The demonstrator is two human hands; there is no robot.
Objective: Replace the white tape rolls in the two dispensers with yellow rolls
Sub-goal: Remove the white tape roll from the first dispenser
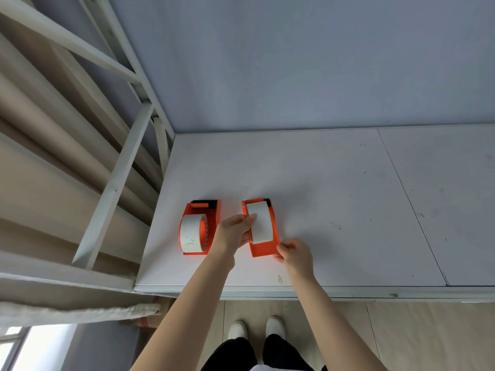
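Two orange tape dispensers stand side by side on the white table. The left dispenser holds a white tape roll and nothing touches it. In the right dispenser sits another white tape roll. My left hand pinches that roll's left edge with thumb and fingers. The fingers of my right hand grip the right dispenser's near right corner. No yellow roll is in view.
A white metal frame with beige rolled material stands to the left of the table. The wall rises right behind the table's far edge. The table's front edge is close to my body, with my feet on the floor below.
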